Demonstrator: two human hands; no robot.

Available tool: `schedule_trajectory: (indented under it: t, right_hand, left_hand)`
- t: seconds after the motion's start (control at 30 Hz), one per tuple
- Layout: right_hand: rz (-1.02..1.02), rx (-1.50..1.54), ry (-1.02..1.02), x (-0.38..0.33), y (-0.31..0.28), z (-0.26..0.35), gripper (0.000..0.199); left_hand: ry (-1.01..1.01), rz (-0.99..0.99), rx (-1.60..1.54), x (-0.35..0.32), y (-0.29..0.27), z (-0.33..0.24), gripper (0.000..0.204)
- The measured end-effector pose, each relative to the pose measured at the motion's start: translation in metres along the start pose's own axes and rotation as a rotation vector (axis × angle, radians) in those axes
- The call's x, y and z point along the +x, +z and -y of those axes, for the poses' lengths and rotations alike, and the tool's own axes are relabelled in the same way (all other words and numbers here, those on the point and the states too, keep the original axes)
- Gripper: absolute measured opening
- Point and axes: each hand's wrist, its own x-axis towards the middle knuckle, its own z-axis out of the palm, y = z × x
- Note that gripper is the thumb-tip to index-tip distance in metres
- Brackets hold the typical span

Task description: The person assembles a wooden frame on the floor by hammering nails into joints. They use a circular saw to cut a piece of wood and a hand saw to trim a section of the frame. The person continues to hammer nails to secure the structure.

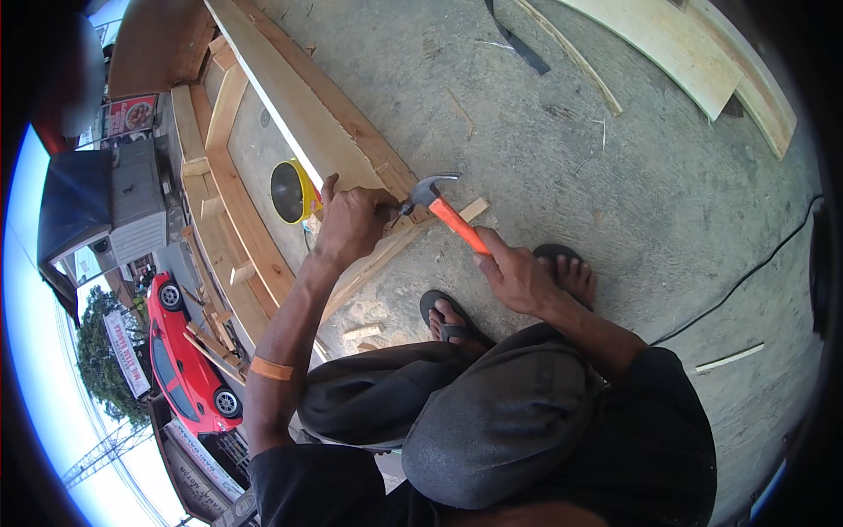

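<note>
My right hand [520, 279] is wrapped round the orange handle of a claw hammer [452, 224]. The hammer's dark metal head lies against the end of a wooden frame, its striking face close to the fingertips of my left hand [351, 220]. Those fingers are pinched together at the frame's corner; whatever thin thing sits between them is too small to make out. Under the left hand runs a pale wooden board [303, 114], fixed along a browner timber beam [369, 145].
Inside the timber frame [250, 224] stands a yellow bucket [294, 191]. Wood offcuts [364, 333] lie by my sandalled feet. Curved panels [667, 44] and a dark strap [518, 39] rest on the concrete floor at the far side. A black cable [742, 277] crosses at right. A red car [189, 360] is parked left.
</note>
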Motion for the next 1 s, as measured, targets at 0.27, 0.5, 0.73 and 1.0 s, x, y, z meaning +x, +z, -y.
schedule_trajectory:
  t: [0.27, 0.5, 0.73, 1.0]
  right_hand:
    - [-0.036, -0.152, -0.056, -0.009, 0.000, 0.000, 0.038]
    - [-0.274, 0.301, 0.133, -0.001, 0.001, 0.005, 0.037]
    - [-0.125, 0.170, 0.070, 0.000, 0.006, -0.006, 0.039]
    - [-0.021, -0.069, 0.041, -0.009, 0.020, -0.018, 0.041]
  left_hand:
    - [0.102, -0.551, -0.188, -0.083, 0.022, 0.060, 0.081]
    - [0.100, -0.494, -0.080, -0.096, 0.085, 0.090, 0.110]
    - [-0.288, -0.341, -0.247, -0.097, 0.082, 0.078, 0.116]
    - [-0.258, -0.338, -0.189, -0.103, 0.085, 0.072, 0.110]
